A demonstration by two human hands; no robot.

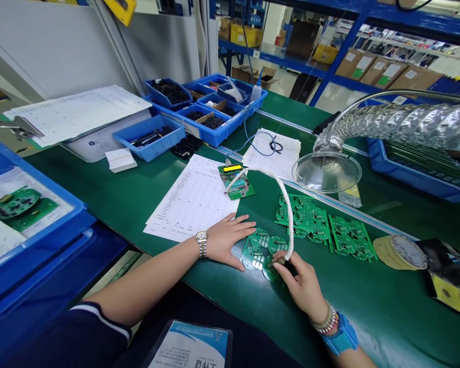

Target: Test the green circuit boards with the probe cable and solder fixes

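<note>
My left hand [228,240], with a metal watch at the wrist, lies with fingers spread at the left edge of a green circuit board panel [258,244]. My right hand [304,283] pinches the end of a white sleeved cable [285,197] down against the right part of that panel. Its fingers partly hide the connector end. The cable arches back to a green test board [235,184] with a lit yellow display. Under that board's left side lies a printed form [195,199].
More circuit board panels [302,217] lie behind my right hand. A solder-like roll [400,252] is at the right. A silver exhaust duct [398,125] with a clear hood [327,171] hangs beyond. Blue parts bins [214,134] and a blue tray [149,148] stand at the back.
</note>
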